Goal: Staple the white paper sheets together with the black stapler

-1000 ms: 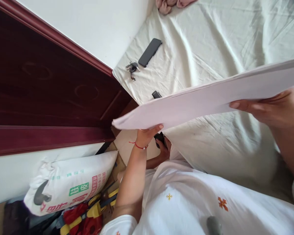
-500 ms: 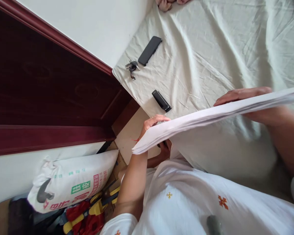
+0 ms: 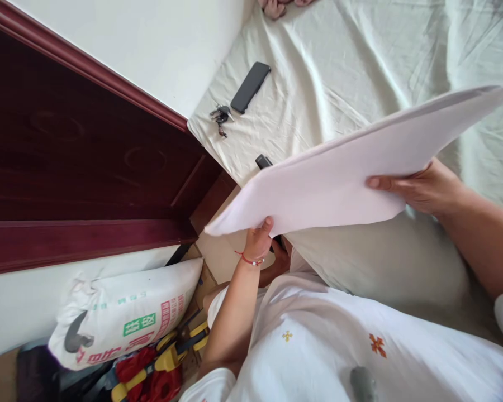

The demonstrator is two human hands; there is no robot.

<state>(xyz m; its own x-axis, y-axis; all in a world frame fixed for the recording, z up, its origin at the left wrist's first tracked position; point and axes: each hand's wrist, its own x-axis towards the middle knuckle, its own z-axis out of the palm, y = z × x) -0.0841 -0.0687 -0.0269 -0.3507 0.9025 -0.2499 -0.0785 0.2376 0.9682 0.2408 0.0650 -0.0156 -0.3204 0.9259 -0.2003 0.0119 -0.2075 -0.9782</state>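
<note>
A stack of white paper [image 3: 318,184] is held up in front of me, over the bed's near edge, its broad blank face tilted towards me. My left hand [image 3: 259,237], with a red string bracelet [image 3: 251,261] at the wrist, grips the lower left edge, thumb on the near face. On the right side my right hand [image 3: 419,187] clasps the stack, its thumb stretched along the near face. Fingers of both hands are hidden behind the paper. Just past its upper left edge, a small black object [image 3: 262,161] is partly covered by the stack.
On the pale bedsheet [image 3: 343,61] lie a black phone-like slab [image 3: 250,87] and a bunch of keys [image 3: 222,114]. Dark red wooden panelling [image 3: 88,139] stands at the left. A white printed sack [image 3: 126,312] and yellow-and-black tools [image 3: 167,357] rest on the floor below it.
The paper stack has tipped from nearly edge-on to showing its broad face, its right end raised. My thumbs now show on the near face. More of the small black object is covered.
</note>
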